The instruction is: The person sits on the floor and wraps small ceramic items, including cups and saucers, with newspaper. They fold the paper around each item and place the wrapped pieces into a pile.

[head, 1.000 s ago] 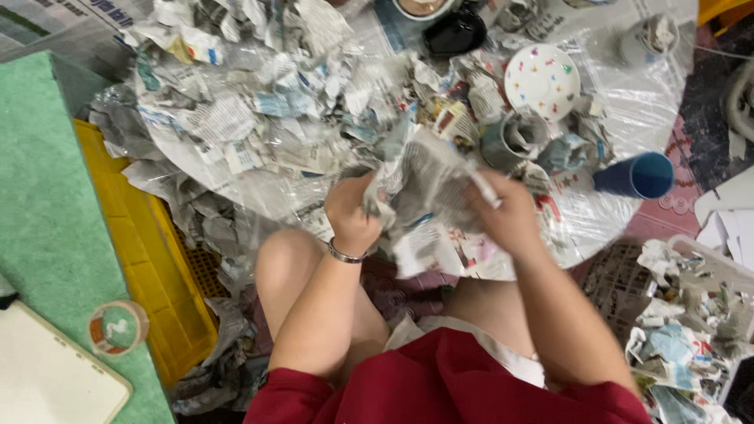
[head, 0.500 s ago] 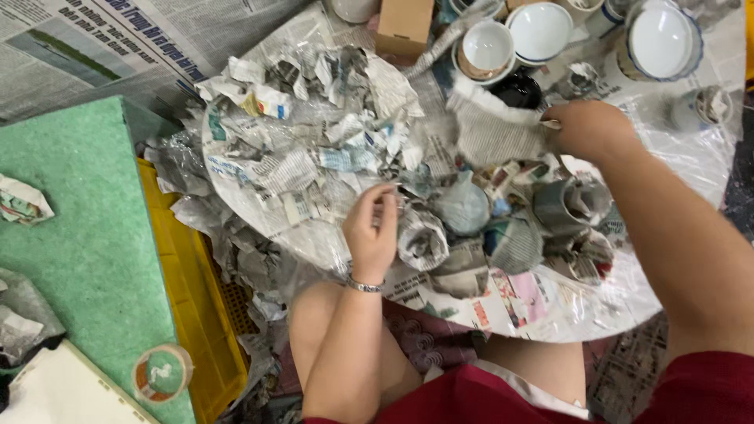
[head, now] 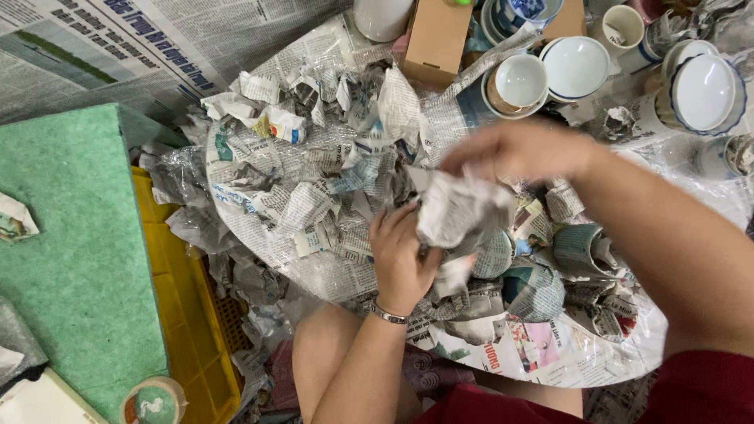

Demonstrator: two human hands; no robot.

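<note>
A crumpled sheet of newspaper (head: 463, 210) hangs between the two hands above the middle of a round table (head: 691, 204) that is covered in newsprint and clear plastic film. The right hand (head: 522, 149) grips the sheet's upper edge from above; the hand is blurred, its fingers curled down onto the paper, though how tightly they close cannot be told. The left hand (head: 402, 255) comes up from below, palm toward the paper, fingers loosely bent and slightly apart, their tips touching the sheet's lower left side. A thin metal bracelet (head: 387, 314) circles that wrist.

Just below and to the right of the sheet lie several cups already wrapped in newspaper (head: 534, 290), and a grey-blue cup (head: 577, 247) on its side with paper stuffed in it. To the left spreads a heap of torn newspaper scraps (head: 314, 180).

At the far edge of the table stand white bowls with blue rims (head: 703, 90), a white cup with a brown outside (head: 517, 82) and a small cardboard box (head: 437, 35).

Left of the table are a yellow plastic crate (head: 184, 314), a green board (head: 67, 235) partly over it, and a roll of tape (head: 153, 400) near the bottom edge. The person's bare knee (head: 330, 353) and red sleeve (head: 707, 392) show at the bottom.
</note>
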